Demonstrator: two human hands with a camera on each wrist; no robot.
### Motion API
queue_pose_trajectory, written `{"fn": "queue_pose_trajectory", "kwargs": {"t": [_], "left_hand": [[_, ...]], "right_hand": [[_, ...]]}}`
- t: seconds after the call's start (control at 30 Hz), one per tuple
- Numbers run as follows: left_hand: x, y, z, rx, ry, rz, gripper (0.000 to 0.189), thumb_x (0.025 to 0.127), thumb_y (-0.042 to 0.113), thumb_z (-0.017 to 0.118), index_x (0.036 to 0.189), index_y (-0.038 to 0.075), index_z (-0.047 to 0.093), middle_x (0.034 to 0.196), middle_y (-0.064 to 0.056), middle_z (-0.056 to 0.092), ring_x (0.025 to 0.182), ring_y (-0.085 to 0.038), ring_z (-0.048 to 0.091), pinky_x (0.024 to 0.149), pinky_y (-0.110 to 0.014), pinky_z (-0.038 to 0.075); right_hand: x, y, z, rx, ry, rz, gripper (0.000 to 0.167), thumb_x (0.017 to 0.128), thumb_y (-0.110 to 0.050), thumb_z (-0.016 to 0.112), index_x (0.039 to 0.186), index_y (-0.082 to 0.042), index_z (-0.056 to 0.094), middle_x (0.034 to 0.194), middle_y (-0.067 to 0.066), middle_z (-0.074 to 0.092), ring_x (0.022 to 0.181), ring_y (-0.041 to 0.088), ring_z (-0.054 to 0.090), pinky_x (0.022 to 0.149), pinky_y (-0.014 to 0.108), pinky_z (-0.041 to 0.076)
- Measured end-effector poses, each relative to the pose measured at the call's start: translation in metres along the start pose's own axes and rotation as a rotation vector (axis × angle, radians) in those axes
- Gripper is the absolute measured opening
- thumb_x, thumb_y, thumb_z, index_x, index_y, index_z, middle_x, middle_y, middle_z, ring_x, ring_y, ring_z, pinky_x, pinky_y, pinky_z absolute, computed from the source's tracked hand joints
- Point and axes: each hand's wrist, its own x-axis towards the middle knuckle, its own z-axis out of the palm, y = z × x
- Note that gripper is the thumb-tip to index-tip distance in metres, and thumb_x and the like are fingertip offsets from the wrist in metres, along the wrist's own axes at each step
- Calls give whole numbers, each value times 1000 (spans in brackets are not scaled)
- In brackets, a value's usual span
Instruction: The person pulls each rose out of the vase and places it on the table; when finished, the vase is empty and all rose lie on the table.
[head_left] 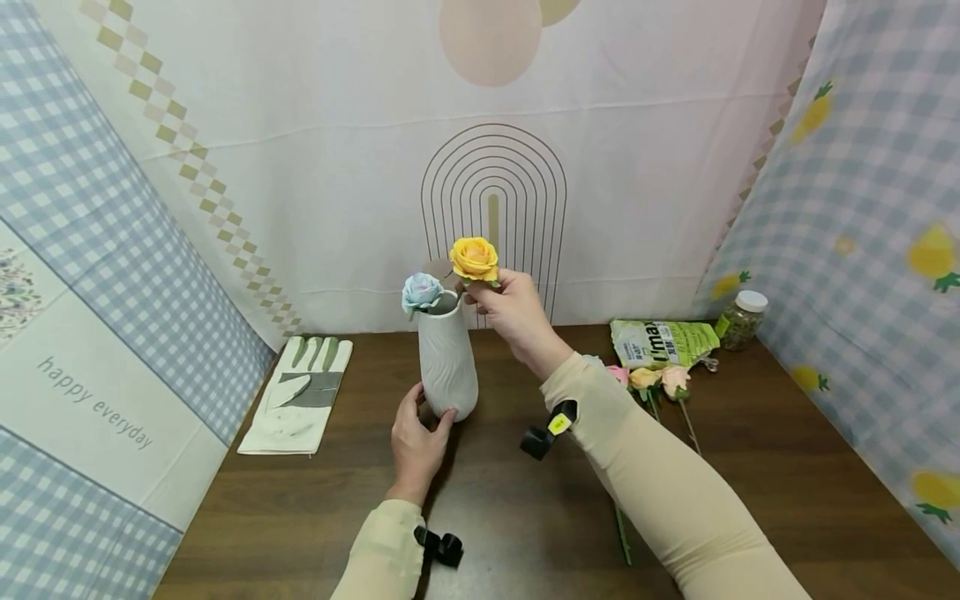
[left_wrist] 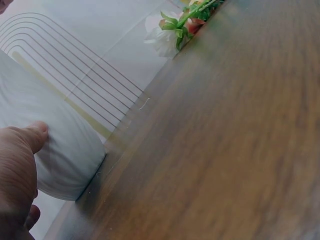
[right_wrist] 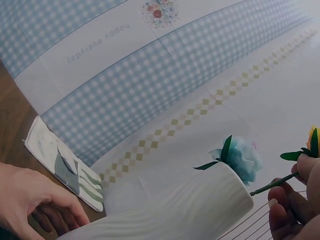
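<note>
A white vase (head_left: 448,367) with wavy ridges stands upright on the table. My left hand (head_left: 420,437) grips it near the base, thumb on the near side and fingers round the left. A pale blue rose (head_left: 422,292) leans over the vase's left rim. Above the right rim, my right hand (head_left: 517,312) pinches a yellow rose (head_left: 474,259) by the stem just under its bloom. In the right wrist view the green stem (right_wrist: 274,185) slants down into the vase's mouth.
On the left lies a white and grey glove (head_left: 300,396). To the right are several loose roses (head_left: 675,381), a green packet (head_left: 663,343) and a lidded jar (head_left: 742,321). A patterned cloth (head_left: 337,167) hangs behind the table.
</note>
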Motion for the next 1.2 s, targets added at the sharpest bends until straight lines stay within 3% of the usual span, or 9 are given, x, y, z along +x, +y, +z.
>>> {"fn": "queue_pose_trajectory", "kwargs": {"t": [0.27, 0.63, 1.0, 1.2], "left_hand": [[0, -1, 0, 5, -10, -13, 66, 72, 20, 86, 127, 3, 55, 115, -12, 63, 106, -30, 61, 86, -43, 51], [0, -1, -1, -10, -33, -44, 63, 74, 21, 84, 128, 6, 55, 116, -11, 62, 108, -29, 61, 88, -42, 50], [0, 0, -1, -3, -26, -50, 65, 73, 21, 86, 128, 6, 55, 116, -11, 62, 108, -29, 61, 88, -43, 50], [0, -1, -1, -5, -30, -55, 64, 73, 21, 85, 128, 6, 55, 116, -11, 62, 108, -30, 60, 88, -43, 50]], "right_hand": [[0, 0, 0, 4, -45, -32, 21, 95, -16, 62, 110, -3, 68, 103, 18, 69, 88, 24, 64, 74, 32, 52], [-1, 6, 0, -18, -58, 34, 30, 92, -12, 65, 120, -1, 63, 107, 11, 66, 95, 18, 61, 85, 35, 52], [2, 19, 1, -121, -52, -27, 33, 89, -20, 70, 116, -2, 68, 112, 6, 68, 99, 18, 64, 84, 37, 53], [1, 10, 0, -39, -30, -86, 28, 89, -13, 69, 112, 3, 69, 105, 11, 70, 93, 24, 66, 81, 34, 55]]}}
